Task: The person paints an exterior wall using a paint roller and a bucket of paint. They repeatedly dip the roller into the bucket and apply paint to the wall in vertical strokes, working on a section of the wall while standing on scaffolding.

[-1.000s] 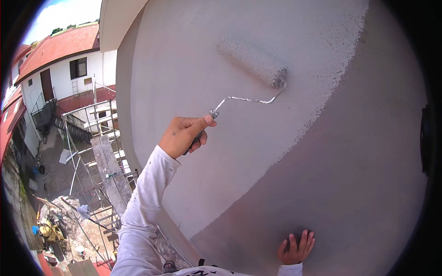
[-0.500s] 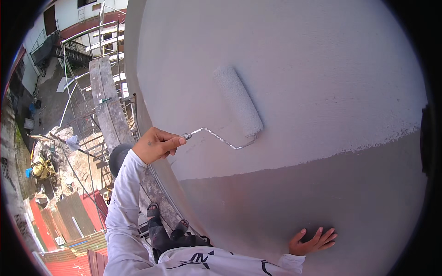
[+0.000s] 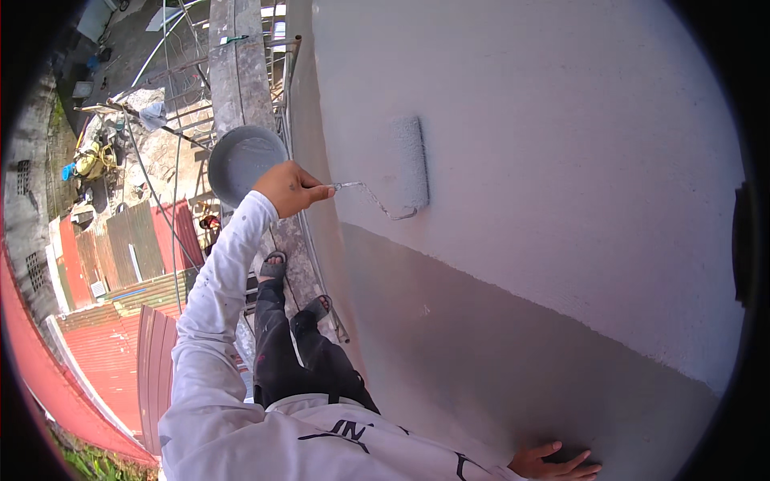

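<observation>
My left hand (image 3: 293, 190) is closed around the handle end of a paint roller (image 3: 411, 164). The roller's fuzzy, paint-covered sleeve lies against the wall (image 3: 529, 152), joined to the handle by a bent metal frame. Pale grey paint covers the wall's far part; a darker grey band is nearer me, with a rough edge between them. At the lower right, my right hand (image 3: 557, 463) rests on the darker part, fingers spread, holding nothing. Just behind my left hand stands a round dark basin (image 3: 247, 164) with greyish paint inside.
My sandalled feet stand on a narrow scaffold plank (image 3: 241, 80) running along the wall. Metal scaffold tubes (image 3: 293, 72) border it. Far below on the left are rusty corrugated roofs (image 3: 104, 345), a debris-strewn yard and a yellow machine (image 3: 98, 160).
My view has swung, bringing the basin and more of my legs into sight. The roller stands more upright against the wall, still in my left hand. My right hand still lies on the wall.
</observation>
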Demonstrator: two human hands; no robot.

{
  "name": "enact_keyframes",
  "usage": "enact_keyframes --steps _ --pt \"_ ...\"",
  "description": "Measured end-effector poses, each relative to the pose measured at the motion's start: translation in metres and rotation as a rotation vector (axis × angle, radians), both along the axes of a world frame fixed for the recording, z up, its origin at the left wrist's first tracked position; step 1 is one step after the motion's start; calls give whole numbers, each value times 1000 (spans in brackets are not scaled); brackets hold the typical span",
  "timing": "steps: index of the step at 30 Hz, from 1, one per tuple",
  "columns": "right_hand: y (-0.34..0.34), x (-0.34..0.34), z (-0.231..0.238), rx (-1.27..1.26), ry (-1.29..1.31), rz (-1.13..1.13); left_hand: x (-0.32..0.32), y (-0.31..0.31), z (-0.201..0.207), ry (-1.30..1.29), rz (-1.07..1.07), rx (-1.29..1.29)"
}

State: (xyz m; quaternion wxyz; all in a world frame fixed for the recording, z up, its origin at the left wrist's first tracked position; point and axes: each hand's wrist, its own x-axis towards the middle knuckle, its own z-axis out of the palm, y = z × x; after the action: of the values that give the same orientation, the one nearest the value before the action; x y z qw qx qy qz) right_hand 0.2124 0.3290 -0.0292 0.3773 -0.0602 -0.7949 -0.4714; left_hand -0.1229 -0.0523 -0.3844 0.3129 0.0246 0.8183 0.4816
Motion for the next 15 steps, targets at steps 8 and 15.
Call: enact_keyframes --steps 8,15 --pt "3 -6 -21 -87 -30 51 2 17 -140 -39 -56 -257" --pt "7 -22 -74 -59 -64 77 -7 53 -268 -161 -107 -490"
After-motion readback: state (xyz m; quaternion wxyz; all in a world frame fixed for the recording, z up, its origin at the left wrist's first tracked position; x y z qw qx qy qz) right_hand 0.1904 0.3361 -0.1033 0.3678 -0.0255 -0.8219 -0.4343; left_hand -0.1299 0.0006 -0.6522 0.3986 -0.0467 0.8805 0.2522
